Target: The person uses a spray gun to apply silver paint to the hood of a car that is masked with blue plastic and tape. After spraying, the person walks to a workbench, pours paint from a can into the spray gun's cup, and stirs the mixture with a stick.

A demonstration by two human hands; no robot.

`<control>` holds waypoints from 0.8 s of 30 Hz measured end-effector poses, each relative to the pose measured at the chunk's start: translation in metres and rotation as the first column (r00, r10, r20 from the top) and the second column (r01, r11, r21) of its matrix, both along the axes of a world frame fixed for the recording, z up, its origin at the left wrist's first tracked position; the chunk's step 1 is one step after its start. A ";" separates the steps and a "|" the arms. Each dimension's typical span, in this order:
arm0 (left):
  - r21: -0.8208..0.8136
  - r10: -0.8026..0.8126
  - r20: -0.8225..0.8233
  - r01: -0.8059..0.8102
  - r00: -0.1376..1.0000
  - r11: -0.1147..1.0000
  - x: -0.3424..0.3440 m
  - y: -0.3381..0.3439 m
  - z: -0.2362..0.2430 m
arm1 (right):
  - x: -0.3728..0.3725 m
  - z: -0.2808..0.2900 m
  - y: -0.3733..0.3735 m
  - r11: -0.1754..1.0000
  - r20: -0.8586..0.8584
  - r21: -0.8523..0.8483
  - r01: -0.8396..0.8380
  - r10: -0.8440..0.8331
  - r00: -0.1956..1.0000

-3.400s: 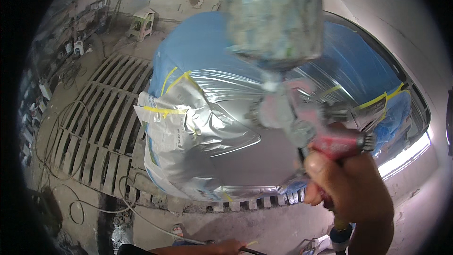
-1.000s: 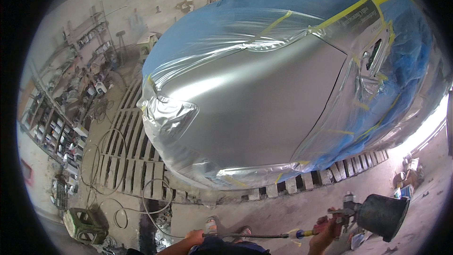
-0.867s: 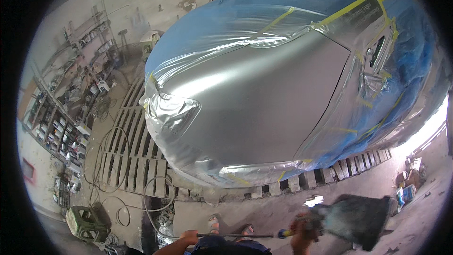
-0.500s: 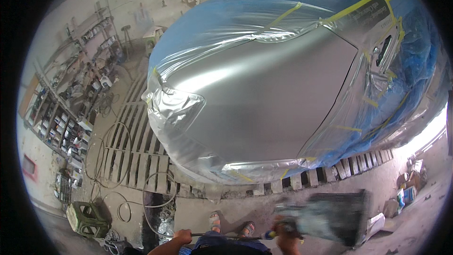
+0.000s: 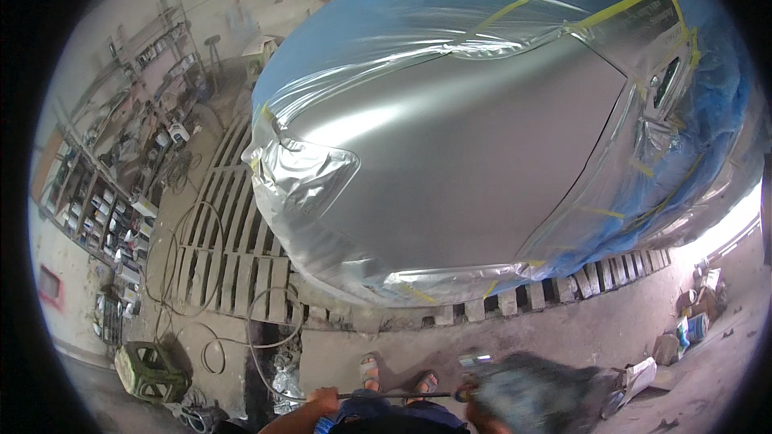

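Since a second ago, the spray gun has swung left, closer to the left hand; it is a blur on the near side of the car; left of the car sits a green plastic stool; the air hose makes loops by the car's left end; the left hand, on the car's near side, is closed round this hose, maybe to keep it off the car; blue plastic sheet covers the car's far part, and yellow tape sticks across it, likely so it can't slip; the right hand, also on the car's near side, seems wrapped round the gun, though blur hides its fingers; the gun is low, apart from the car, perhaps so they don't bump.
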State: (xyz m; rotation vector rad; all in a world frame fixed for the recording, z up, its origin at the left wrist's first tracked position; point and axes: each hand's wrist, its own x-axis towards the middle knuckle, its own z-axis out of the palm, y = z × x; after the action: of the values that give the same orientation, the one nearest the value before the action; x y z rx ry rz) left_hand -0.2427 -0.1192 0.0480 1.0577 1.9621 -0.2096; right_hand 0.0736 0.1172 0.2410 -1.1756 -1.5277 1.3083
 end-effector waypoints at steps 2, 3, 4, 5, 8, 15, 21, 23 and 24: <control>-0.044 -0.008 -0.029 0.006 1.000 0.999 -0.011 -0.008 0.005 | -0.011 -0.015 -0.015 0.996 0.008 -0.046 -0.070 0.070 0.997; -0.058 -0.010 -0.035 0.008 0.999 0.998 -0.017 -0.015 0.005 | -0.013 -0.021 -0.018 0.994 -0.001 -0.063 -0.085 0.085 0.996; -0.071 -0.014 -0.037 0.011 0.999 0.997 -0.020 -0.018 0.006 | -0.016 -0.026 -0.020 0.993 0.000 -0.071 -0.094 0.094 0.996; -0.063 -0.012 -0.045 0.009 0.999 0.998 -0.019 -0.018 0.005 | -0.017 -0.030 -0.017 0.993 -0.001 -0.076 -0.091 0.091 0.996; -0.040 -0.011 -0.043 0.010 0.999 0.999 -0.018 -0.016 0.002 | -0.001 -0.031 -0.001 0.994 -0.088 -0.098 0.050 -0.059 0.994; 0.084 -0.032 0.056 0.027 0.998 0.996 0.009 0.015 -0.008 | 0.047 0.018 0.036 0.722 -0.152 0.018 0.692 -0.682 0.715; 0.046 -0.016 0.026 0.015 1.000 0.999 -0.003 -0.002 -0.004 | -0.001 -0.035 0.003 0.991 -0.010 0.053 0.124 -0.123 0.992; 0.012 -0.017 0.014 0.016 1.000 1.000 -0.009 -0.010 -0.008 | -0.032 -0.049 -0.013 0.999 0.061 0.024 -0.049 0.047 0.997; -0.033 -0.015 0.017 0.015 1.000 0.999 -0.009 -0.011 -0.003 | -0.035 -0.056 -0.019 0.995 0.085 -0.001 -0.099 0.098 0.991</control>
State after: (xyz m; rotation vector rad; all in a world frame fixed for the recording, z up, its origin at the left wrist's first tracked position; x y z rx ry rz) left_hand -0.2519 -0.1301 0.0451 1.0498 1.9296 -0.2394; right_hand 0.0390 0.0977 0.1854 -1.1800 -1.6677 1.3341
